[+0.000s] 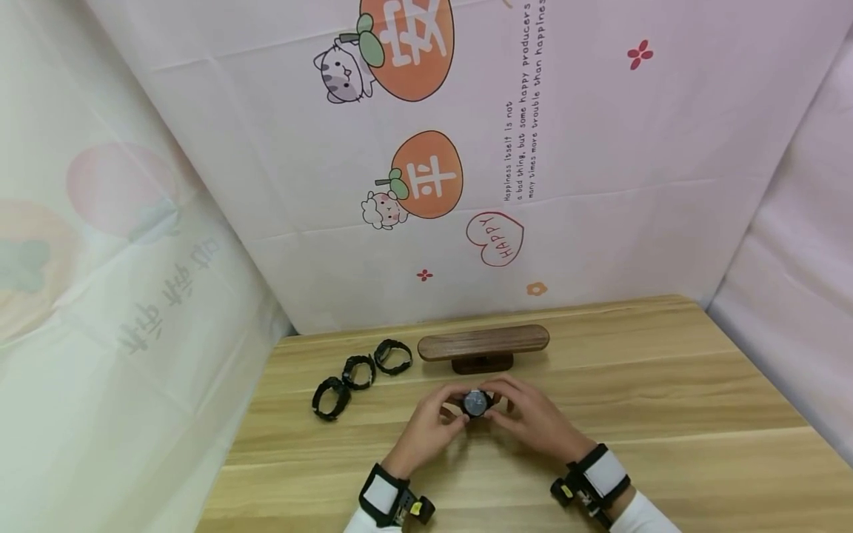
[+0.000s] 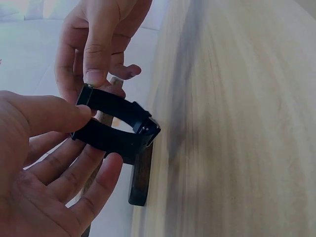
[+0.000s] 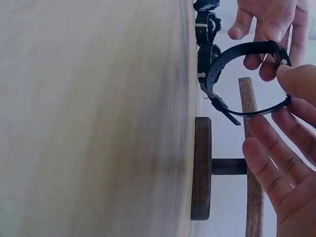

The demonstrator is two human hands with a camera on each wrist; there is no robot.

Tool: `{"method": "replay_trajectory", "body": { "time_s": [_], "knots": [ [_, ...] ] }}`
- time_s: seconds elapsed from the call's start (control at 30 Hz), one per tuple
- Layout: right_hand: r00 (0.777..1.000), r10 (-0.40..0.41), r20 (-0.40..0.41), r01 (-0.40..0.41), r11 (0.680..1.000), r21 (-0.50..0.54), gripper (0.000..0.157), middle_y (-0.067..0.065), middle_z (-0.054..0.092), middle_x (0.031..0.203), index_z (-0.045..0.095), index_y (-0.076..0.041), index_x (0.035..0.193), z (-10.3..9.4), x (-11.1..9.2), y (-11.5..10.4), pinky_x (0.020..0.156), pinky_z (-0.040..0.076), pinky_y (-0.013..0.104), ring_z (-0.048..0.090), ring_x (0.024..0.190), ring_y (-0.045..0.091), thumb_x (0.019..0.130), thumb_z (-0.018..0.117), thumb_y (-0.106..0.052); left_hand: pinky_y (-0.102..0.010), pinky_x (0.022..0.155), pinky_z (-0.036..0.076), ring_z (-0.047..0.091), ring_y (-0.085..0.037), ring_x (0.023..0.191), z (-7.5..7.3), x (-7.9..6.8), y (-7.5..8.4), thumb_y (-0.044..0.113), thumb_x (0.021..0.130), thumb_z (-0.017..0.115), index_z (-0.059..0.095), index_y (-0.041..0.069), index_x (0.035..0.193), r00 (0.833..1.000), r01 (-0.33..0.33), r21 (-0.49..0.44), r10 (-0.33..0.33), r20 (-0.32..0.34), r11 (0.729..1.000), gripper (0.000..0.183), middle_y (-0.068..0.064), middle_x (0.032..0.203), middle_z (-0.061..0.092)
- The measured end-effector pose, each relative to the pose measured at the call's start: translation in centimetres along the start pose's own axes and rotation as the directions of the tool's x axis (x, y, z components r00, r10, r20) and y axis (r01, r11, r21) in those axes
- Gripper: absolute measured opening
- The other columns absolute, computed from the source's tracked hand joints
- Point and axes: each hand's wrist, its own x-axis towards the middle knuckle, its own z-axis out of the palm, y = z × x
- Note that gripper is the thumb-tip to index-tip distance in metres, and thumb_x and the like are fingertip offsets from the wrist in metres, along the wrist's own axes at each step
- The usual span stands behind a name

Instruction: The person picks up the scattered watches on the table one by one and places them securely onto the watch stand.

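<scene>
A watch (image 1: 475,403) held up between two hands over the table (image 1: 666,370).
It could slip or twist, I judge, as only thumbs and fingertips grip its edges while the looped strap (image 3: 247,48) hangs free. The left hand (image 1: 429,426) pinches one side, spare fingers half spread; the right hand (image 1: 533,418) pinches the other. Leftward sit three watches (image 1: 343,395); behind, the stand (image 1: 483,342).

On the hanging cloth (image 1: 600,148), the upper orange fruit (image 1: 409,48) bore "安", the lower orange fruit (image 1: 429,175) "平"; a red heart (image 1: 495,239) read "HAPPY"; small black print (image 1: 522,148) began "Happiness itself is not a bad thing".
</scene>
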Motion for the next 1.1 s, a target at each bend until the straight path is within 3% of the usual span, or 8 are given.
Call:
{"method": "replay_trajectory", "body": {
  "time_s": [0.23,0.4,0.6,0.83,1.1],
  "knots": [
    [0.998,0.058,0.002,-0.058,0.996,0.061,0.042,-0.003,0.067,0.128,0.068,-0.012,0.131,-0.3,0.0,-0.2,0.072,0.061,0.024,0.069,0.096,0.013,0.092,0.084,-0.011,-0.032,0.092,0.063,0.068,-0.023,0.115,0.4,-0.3,-0.1,0.005,0.096,0.078,0.062,0.011,0.135,1.0,0.012,-0.044,-0.013,-0.026,0.999,0.042,-0.009,0.127,0.071],
    [0.999,0.036,0.0,-0.036,0.992,0.123,0.037,-0.002,0.07,0.126,0.07,-0.016,0.128,-0.3,0.0,0.1,0.071,0.059,0.021,0.069,0.096,0.01,0.094,0.08,-0.004,-0.031,0.091,0.062,0.066,-0.021,0.115,0.5,-0.3,-0.3,0.017,0.095,0.083,0.061,0.014,0.129,0.999,0.015,-0.065,-0.018,-0.048,0.998,0.041,-0.005,0.127,0.068],
    [1.0,0.013,0.009,-0.014,0.983,0.185,0.044,0.002,0.07,0.132,0.069,-0.017,0.134,-0.4,0.0,0.2,0.073,0.06,0.024,0.068,0.099,0.009,0.096,0.076,0.002,-0.037,0.095,0.062,0.064,-0.022,0.122,0.7,-0.2,-0.3,0.031,0.091,0.086,0.06,0.017,0.117,0.994,-0.018,-0.027,0.015,-0.104,0.999,0.039,-0.001,0.135,0.066],
    [0.999,-0.013,0.03,0.006,0.978,0.21,0.058,0.004,0.067,0.137,0.065,-0.015,0.143,-0.5,-0.1,0.3,0.073,0.063,0.031,0.068,0.105,0.021,0.089,0.087,-0.008,-0.046,0.098,0.062,0.065,-0.023,0.125,1.1,-0.1,-0.1,0.033,0.09,0.086,0.057,0.017,0.115,0.991,-0.023,-0.023,0.02,-0.132,0.999,0.042,-0.001,0.138,0.066],
    [0.998,0.035,0.047,-0.043,0.981,0.191,0.056,0.003,0.067,0.136,0.066,-0.015,0.139,-0.7,0.0,-0.1,0.073,0.063,0.032,0.069,0.109,0.02,0.088,0.089,-0.016,-0.037,0.095,0.062,0.066,-0.022,0.122,1.2,-0.1,0.0,0.03,0.087,0.087,0.057,0.016,0.114,0.989,-0.034,-0.03,0.029,-0.144,0.999,0.042,-0.002,0.136,0.067]
  ]
}}
